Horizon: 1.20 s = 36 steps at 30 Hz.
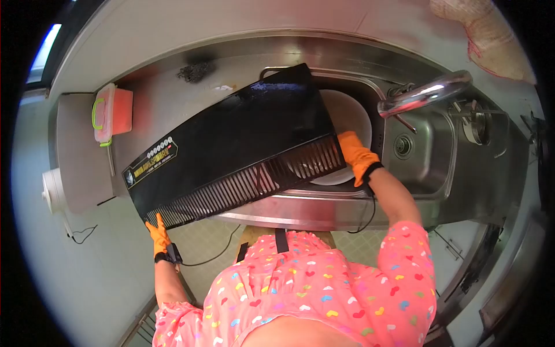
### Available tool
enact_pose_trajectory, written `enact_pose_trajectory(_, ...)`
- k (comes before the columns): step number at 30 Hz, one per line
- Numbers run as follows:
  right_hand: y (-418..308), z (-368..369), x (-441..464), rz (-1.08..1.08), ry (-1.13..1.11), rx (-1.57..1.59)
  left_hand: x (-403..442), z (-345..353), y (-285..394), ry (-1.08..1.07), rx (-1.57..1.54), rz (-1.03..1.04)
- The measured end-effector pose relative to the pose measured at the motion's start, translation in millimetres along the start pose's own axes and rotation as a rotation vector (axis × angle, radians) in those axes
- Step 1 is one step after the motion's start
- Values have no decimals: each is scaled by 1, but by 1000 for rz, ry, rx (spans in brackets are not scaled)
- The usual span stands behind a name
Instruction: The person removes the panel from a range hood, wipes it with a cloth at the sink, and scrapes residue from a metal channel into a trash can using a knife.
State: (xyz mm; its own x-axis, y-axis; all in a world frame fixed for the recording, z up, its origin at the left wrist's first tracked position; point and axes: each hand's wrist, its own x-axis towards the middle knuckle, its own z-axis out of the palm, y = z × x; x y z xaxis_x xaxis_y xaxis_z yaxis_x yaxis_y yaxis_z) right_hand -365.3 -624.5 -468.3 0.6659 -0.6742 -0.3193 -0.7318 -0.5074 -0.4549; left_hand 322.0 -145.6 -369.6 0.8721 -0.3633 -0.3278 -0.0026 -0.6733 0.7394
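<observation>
A long black slotted panel [231,133], which looks like a range hood cover, lies tilted across the counter and the left sink basin. Gold lettering and a row of round symbols mark its left end, and a band of slots runs along its near edge. My left hand [158,228], in an orange glove, grips the near left corner, with its fingers over the edge. At the right end, my right hand [357,155], gloved too, holds the panel's edge, its fingertips partly hidden. Beneath that end a pale round basin [354,110] sits in the sink, partly covered.
A chrome faucet [428,95] arches over the right sink basin [425,165]. On the counter, a dark scouring pad [195,72] lies at the back, and a pink box with green handles [118,113] stands left. A metal strainer [477,127] is at the far right.
</observation>
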Motion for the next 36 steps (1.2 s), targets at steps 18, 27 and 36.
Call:
enact_pose_trajectory(18,-204,-150,-57,95,823,584,77,-36,81,-96,551,-288)
enact_pose_trajectory(27,-260,-56,2,80,867,218,55,-51,81,-184,213,-169)
enact_pose_trajectory(36,-245,-48,19,261,799,74,-21,-68,135,-303,-158,-306)
